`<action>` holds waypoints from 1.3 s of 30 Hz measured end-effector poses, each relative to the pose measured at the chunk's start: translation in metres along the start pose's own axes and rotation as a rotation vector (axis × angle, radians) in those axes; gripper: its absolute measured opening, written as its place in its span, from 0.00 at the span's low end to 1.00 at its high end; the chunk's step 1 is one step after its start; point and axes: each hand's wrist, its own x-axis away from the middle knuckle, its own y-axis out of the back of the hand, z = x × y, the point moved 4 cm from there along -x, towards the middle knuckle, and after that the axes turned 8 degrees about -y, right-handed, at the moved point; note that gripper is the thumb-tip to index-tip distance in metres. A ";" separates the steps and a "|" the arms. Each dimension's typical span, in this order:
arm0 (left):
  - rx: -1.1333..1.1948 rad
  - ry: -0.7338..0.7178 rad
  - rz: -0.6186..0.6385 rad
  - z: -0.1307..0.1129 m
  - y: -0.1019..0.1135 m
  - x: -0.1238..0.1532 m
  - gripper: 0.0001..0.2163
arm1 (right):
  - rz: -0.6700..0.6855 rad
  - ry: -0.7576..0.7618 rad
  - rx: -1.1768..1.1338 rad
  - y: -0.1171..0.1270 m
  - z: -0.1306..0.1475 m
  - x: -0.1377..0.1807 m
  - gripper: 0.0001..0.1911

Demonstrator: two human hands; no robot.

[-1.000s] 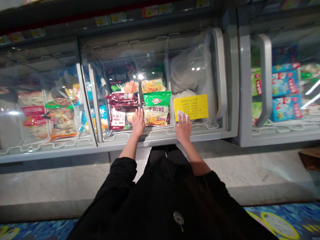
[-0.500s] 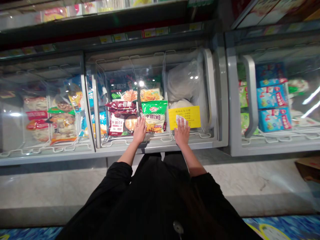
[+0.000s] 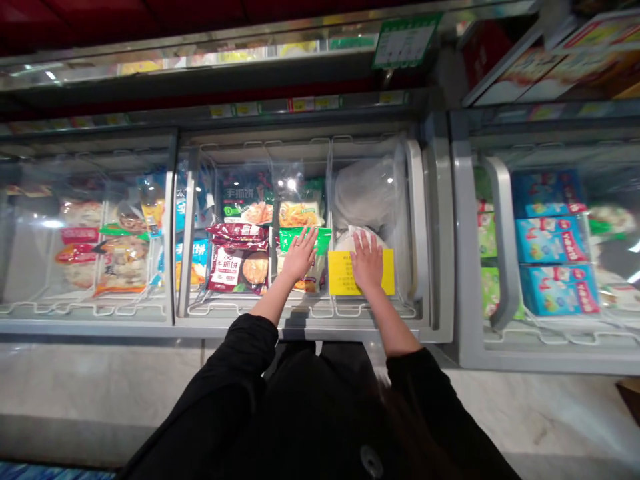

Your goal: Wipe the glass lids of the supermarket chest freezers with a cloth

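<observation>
My left hand (image 3: pixel 300 255) lies flat with fingers spread on the clear freezer lid (image 3: pixel 300 150), above a green-topped food packet (image 3: pixel 325 235). Farther right, my right hand (image 3: pixel 369 261) presses a white tissue (image 3: pixel 357 231) against the same lid, its fingers stretched out over it. Much of the tissue is hidden under the fingers. Part of a yellow notice (image 3: pixel 341 273) with printed lines is covered by that hand. Beneath the lid are maroon-and-white packets (image 3: pixel 235 267) and, on the right, pale wrapped bundles (image 3: pixel 365 190).
A grey curved handle (image 3: pixel 414 213) rises at the lid's right side. The neighbouring freezer at right has another handle (image 3: pixel 503 240) and blue boxes (image 3: pixel 557 290). Bagged food (image 3: pixel 123 260) lies in the left section. A shelf edge with price tags (image 3: pixel 300 105) runs behind.
Both hands have slid forward across the lid, away from my body, the left one also a little to the right. The tissue has moved along with my right hand. The view has tilted up.
</observation>
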 end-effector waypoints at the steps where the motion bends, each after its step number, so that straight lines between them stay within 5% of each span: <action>1: -0.005 0.019 -0.007 0.003 0.003 -0.006 0.22 | 0.009 0.004 0.002 0.000 0.003 0.004 0.25; 5: -0.024 0.070 0.007 0.008 0.008 -0.023 0.22 | 0.060 0.175 -0.016 -0.001 0.032 0.010 0.24; 10: -0.057 0.090 0.050 0.009 0.007 -0.029 0.23 | 0.044 0.338 -0.041 0.008 0.047 -0.043 0.24; 14: -0.072 0.105 0.055 0.010 0.012 -0.030 0.25 | -0.019 0.242 -0.041 0.016 0.036 -0.077 0.24; 18: -0.087 0.111 0.022 0.011 0.015 -0.031 0.27 | -0.068 0.091 -0.036 0.013 0.037 -0.070 0.24; 22: -0.098 0.111 0.003 0.013 0.012 -0.034 0.28 | -0.061 0.182 -0.043 0.010 0.053 -0.076 0.24; 26: -0.113 0.107 0.006 0.015 0.009 -0.034 0.28 | -0.047 0.330 -0.026 0.018 0.053 -0.113 0.24; 29: -0.124 0.105 -0.003 0.014 0.011 -0.035 0.27 | -0.068 0.252 -0.010 0.024 0.038 -0.133 0.23; 34: -0.179 0.109 0.004 0.009 0.017 -0.036 0.24 | -0.061 0.075 0.000 0.018 0.027 -0.108 0.24; 39: -0.206 0.108 0.012 0.008 0.016 -0.038 0.22 | 0.011 0.236 -0.056 0.011 0.050 -0.098 0.24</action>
